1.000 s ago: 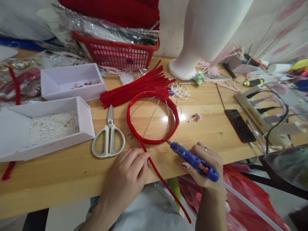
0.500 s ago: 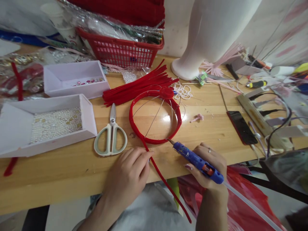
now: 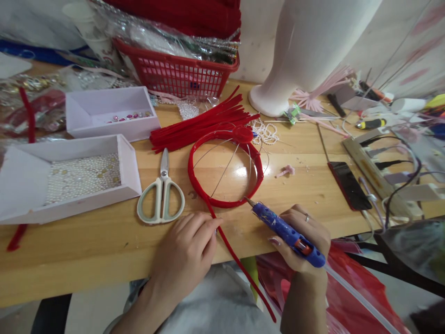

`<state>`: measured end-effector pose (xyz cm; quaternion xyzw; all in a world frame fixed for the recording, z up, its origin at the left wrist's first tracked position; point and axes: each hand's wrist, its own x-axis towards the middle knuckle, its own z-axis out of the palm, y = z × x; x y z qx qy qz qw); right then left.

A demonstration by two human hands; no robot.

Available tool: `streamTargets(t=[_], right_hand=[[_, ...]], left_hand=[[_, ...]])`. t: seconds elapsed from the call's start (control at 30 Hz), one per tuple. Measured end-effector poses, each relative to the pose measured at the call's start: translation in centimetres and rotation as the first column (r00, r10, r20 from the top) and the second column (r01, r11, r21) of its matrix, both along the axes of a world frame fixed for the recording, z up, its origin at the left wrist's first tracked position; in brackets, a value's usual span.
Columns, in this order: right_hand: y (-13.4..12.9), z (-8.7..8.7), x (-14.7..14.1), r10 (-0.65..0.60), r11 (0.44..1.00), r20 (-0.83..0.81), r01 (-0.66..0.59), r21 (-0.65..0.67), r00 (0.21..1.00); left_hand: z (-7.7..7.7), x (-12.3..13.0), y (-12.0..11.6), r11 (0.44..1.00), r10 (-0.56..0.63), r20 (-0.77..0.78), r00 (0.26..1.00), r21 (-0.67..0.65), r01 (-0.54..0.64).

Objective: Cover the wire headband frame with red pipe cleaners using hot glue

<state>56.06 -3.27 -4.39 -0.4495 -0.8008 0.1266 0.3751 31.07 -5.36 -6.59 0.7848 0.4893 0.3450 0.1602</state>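
Note:
Between thumb and fingers, my left hand [image 3: 189,243] pinches a red pipe cleaner [image 3: 239,264] whose upper end meets a red fuzzy ring [image 3: 196,184]. Thin wires cross the ring, and a red round piece [image 3: 242,134] sits on its far rim. My right hand [image 3: 302,239] is wrapped round a blue glue gun [image 3: 278,227] with a long clear glue stick out of its back. The gun's metal tip is close to the ring's near right edge. Grey-and-white scissors [image 3: 162,199] lie left of the ring.
Two white boxes hold pearl beads [image 3: 83,181] and pink gems [image 3: 130,117]. Behind the ring lies a bundle of red pipe cleaners [image 3: 198,125]. A red basket [image 3: 181,74] and a white stand [image 3: 295,60] are at the back. A phone [image 3: 349,185] and power strip [image 3: 378,174] lie right.
The glue gun's tip has drawn slightly right and away from the ring's near edge. My left hand keeps its pinch on the pipe cleaner in nearly the same place.

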Motion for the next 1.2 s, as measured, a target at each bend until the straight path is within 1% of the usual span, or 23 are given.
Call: streamTargets(t=[0.17,0.6,0.67,0.73,0.77,0.8,0.83,0.87,0.9,0.93,0.97,1.0,1.03,1.07,1.13,1.2], right_hand=[[0.1,0.0,0.0,0.011,1.0,-0.001,-0.011,0.009,1.0],[0.4,0.1,-0.6,-0.032,0.999,-0.047,0.033,0.023,0.998],[0.3,0.0,-0.8,-0.083,0.996,-0.066,0.085,0.026,0.994],[0.0,-0.3,-0.7,-0.184,0.982,-0.093,0.186,0.017,0.979],[0.0,-0.3,-0.5,-0.27,0.962,-0.12,0.272,-0.002,0.955],[0.0,-0.4,-0.3,-0.378,0.925,-0.156,0.378,-0.034,0.912],[0.1,-0.3,0.2,-0.507,0.861,-0.204,0.501,-0.08,0.838],[0.4,-0.2,0.7,-0.637,0.769,-0.24,0.622,-0.144,0.732],[0.8,0.0,1.4,-0.75,0.66,-0.251,0.72,-0.215,0.612],[1.4,0.2,2.3,-0.831,0.555,-0.237,0.786,-0.274,0.504],[2.2,0.4,3.2,-0.878,0.478,-0.193,0.817,-0.321,0.438],[3.0,0.5,4.1,-0.895,0.444,-0.138,0.829,-0.341,0.424],[3.9,0.6,5.1,-0.896,0.44,-0.103,0.83,-0.343,0.432],[4.7,0.5,6.0,-0.888,0.45,-0.076,0.821,-0.352,0.454],[6.0,0.2,7.4,-0.88,0.459,-0.054,0.817,-0.349,0.472],[6.4,-0.1,8.4,-0.881,0.453,-0.034,0.823,-0.342,0.471]], left_hand=[[0.0,0.0,0.0,1.0,0.007,-0.012,1.0,0.004,-0.007],[-0.1,0.0,0.0,1.0,0.015,-0.013,1.0,0.018,-0.015],[-0.1,0.0,-0.1,1.0,0.012,-0.009,1.0,0.021,-0.012],[-0.1,0.0,-0.1,1.0,0.008,-0.009,1.0,0.025,-0.008],[-0.1,0.0,-0.1,1.0,0.005,-0.01,1.0,0.027,-0.005],[-0.1,-0.1,-0.1,1.0,0.003,-0.011,1.0,0.028,-0.003],[-0.1,-0.1,-0.1,1.0,-0.002,-0.014,1.0,0.03,0.003],[-0.1,-0.1,-0.1,0.999,-0.009,-0.017,1.0,0.034,0.009],[-0.1,-0.1,0.0,0.999,-0.014,-0.019,1.0,0.038,0.015],[-0.1,-0.1,0.0,0.999,-0.018,-0.02,1.0,0.043,0.018],[-0.2,-0.1,0.0,0.999,-0.021,-0.019,1.0,0.046,0.022],[-0.3,-0.1,0.0,0.999,-0.024,-0.017,1.0,0.049,0.024],[-0.3,-0.1,0.0,0.998,-0.026,-0.015,1.0,0.05,0.027],[-0.4,-0.1,-0.1,0.998,-0.027,-0.014,1.0,0.05,0.027],[-0.5,-0.1,-0.1,0.998,-0.025,-0.015,1.0,0.056,0.026],[-0.6,-0.1,0.0,0.998,-0.017,-0.017,1.0,0.062,0.018]])
